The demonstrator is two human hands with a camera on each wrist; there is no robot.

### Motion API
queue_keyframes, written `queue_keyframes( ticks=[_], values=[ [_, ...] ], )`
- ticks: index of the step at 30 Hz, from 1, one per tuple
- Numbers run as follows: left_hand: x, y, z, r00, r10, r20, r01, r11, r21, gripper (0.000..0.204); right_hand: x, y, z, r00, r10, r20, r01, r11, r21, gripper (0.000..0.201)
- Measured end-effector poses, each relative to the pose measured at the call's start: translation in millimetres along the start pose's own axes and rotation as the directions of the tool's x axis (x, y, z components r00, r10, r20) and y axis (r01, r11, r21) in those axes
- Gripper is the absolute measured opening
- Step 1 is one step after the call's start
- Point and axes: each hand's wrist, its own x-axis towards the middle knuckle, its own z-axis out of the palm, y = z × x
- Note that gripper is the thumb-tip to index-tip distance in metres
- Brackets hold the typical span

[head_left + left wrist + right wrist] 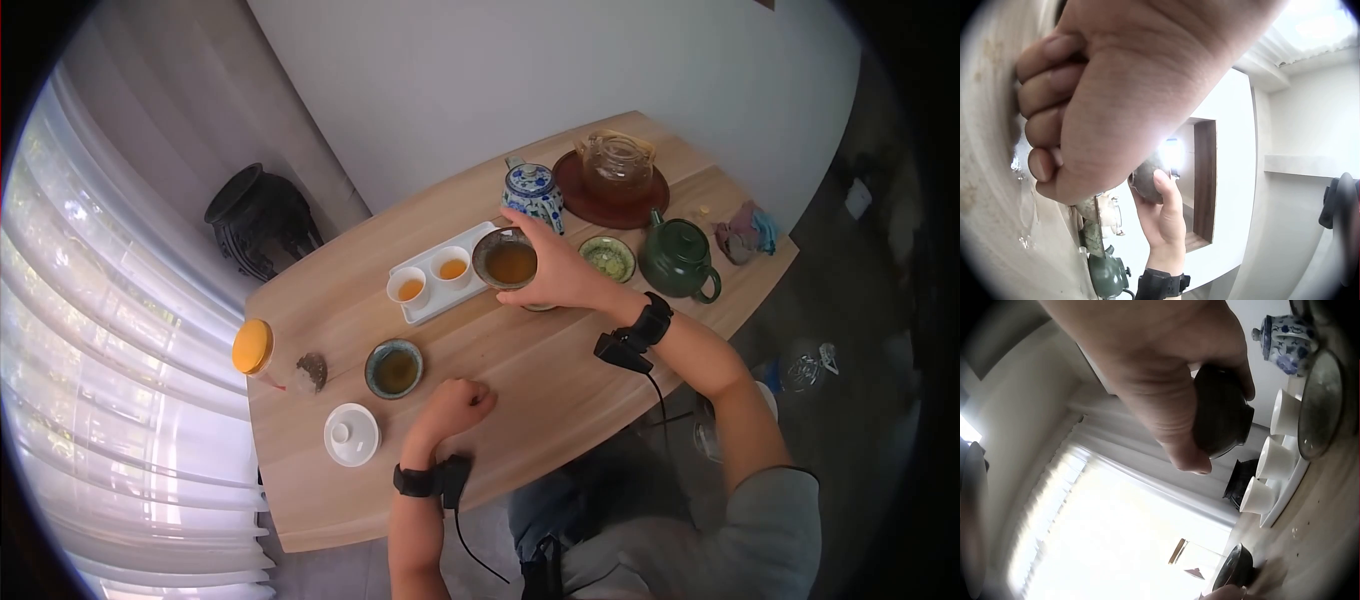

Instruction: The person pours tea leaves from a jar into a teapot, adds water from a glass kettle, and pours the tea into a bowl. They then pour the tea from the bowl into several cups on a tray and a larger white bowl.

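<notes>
My right hand (568,272) grips a dark-rimmed bowl (490,262) of brown tea between thumb and fingers. The right wrist view shows the bowl (1221,415) raised off the table and tilted, beside a white tray (1286,495) with white cups (1274,459). Two cups (410,288) of amber tea show on the tray (430,312) from the head. Curled into a fist, my left hand (452,412) rests on the table, holding nothing. To its left is a greenish bowl (394,369) of tea.
A white lidded bowl (352,435), a dark clump (311,372) and a yellow-lidded jar (254,346) lie left. Beyond the right hand stand a blue-white pot (533,192), a glass pot (615,163) on a brown tray (650,205), a green dish (607,259), a green teapot (679,257) and cloth (745,232).
</notes>
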Motion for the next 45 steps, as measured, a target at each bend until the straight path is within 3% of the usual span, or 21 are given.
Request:
queue_keyframes(
  ticks=[2,4,8,9,14,17,19,22,34,45],
  values=[
    [-0.6,1.9,-0.7,1.000,0.006,-0.006,-0.006,1.000,0.008,0.027,5.9,11.6,-26.6,0.998,-0.037,-0.054,0.035,0.998,-0.044,0.100],
    [-0.1,3.5,-2.0,0.999,-0.032,0.002,0.032,0.999,0.012,0.029,11.7,14.7,-58.4,0.993,0.105,-0.050,-0.111,0.983,-0.148,0.100],
    [0.9,3.2,-3.0,0.999,-0.032,0.030,0.032,0.999,0.011,0.030,22.9,51.6,-109.3,0.972,0.159,-0.172,-0.213,0.902,-0.375,0.095],
    [0.9,4.8,-4.3,0.997,-0.056,0.044,0.056,0.998,0.009,0.030,26.6,60.0,-122.7,0.970,0.170,-0.171,-0.218,0.922,-0.319,0.095],
    [0.6,4.6,-4.4,0.999,-0.036,0.039,0.037,0.999,-0.015,0.030,42.5,116.3,-168.1,0.935,0.198,-0.294,-0.307,0.869,-0.388,0.100],
    [0.0,8.5,-6.4,0.993,-0.106,0.048,0.105,0.994,0.023,0.028,49.9,140.3,-186.2,0.923,0.199,-0.329,-0.332,0.844,-0.421,0.097],
    [-0.3,6.7,-5.3,0.993,-0.100,0.054,0.100,0.995,0.001,0.027,53.2,148.6,-194.0,0.917,0.224,-0.331,-0.364,0.809,-0.462,0.079],
    [-0.9,7.9,-5.6,0.993,-0.106,0.056,0.107,0.994,0.000,0.027,58.0,153.8,-201.9,0.919,0.242,-0.310,-0.371,0.794,-0.481,0.075],
    [-0.7,6.8,-5.8,0.992,-0.107,0.065,0.107,0.994,0.006,0.028,72.3,165.4,-211.2,0.889,0.376,-0.261,-0.458,0.730,-0.507,0.078],
    [-1.0,7.7,-5.4,0.993,-0.104,0.051,0.104,0.994,0.019,0.028,82.3,199.4,-212.9,0.924,0.300,-0.237,-0.382,0.723,-0.575,0.055]
  ],
)
